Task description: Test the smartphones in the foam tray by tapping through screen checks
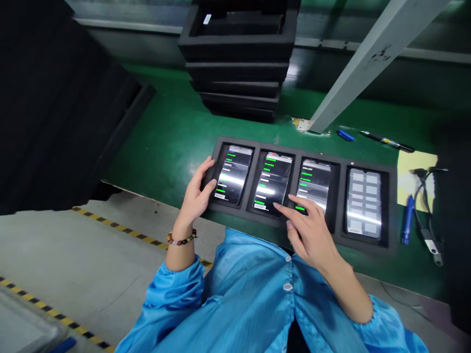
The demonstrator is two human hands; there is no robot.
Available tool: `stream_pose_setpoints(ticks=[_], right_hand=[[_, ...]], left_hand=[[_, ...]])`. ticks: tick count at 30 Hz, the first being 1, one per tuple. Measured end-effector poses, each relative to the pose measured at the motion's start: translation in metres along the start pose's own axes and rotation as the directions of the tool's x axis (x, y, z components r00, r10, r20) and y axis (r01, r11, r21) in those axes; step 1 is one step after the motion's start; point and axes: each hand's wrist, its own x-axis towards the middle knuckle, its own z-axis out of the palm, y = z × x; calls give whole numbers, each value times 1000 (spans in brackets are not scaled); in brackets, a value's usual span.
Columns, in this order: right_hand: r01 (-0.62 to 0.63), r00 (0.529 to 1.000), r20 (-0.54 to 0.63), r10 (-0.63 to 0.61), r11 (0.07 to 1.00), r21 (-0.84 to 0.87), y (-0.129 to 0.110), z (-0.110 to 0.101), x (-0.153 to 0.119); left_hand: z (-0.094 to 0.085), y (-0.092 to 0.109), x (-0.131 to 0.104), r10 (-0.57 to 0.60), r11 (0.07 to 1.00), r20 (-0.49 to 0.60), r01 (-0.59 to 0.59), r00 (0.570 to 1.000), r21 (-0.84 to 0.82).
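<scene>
Left hand [196, 196] touches tray's [249, 186] left edge, green table [165, 147] spreading beyond.

Nothing legible, even on phone screens [273, 179]

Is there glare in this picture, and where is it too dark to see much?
In the head view, whitish bands of glare cross all four phone screens; also in the head view, the black mass at upper left sinks into darkness, hiding most detail.

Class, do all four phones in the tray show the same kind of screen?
No, the rightmost phone shows pale blocks, while the other three show lines of text.
</scene>
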Motion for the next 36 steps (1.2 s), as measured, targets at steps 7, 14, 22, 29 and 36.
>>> stream_pose_setpoints(ticks=[7,14,22,29,36], right_hand=[[-37,999,5,37,998,-48,-2,4,3],[-113,982,-156,104,992,-49,9,-13,-16],[-270,940,-231,250,961,-59,31,-30,-51],[-155,976,-167,140,985,-81,34,-31,-58],[-158,968,-205,145,986,-45,33,-37,-57]], left_hand=[[1,3,2,3,999,-3,-3,1000,45],[2,9,2,35,988,2,-35,999,149],[5,8,5,33,985,-50,-24,998,173],[4,14,8,8,977,-67,6,998,212],[6,24,11,48,945,-81,-19,996,327]])
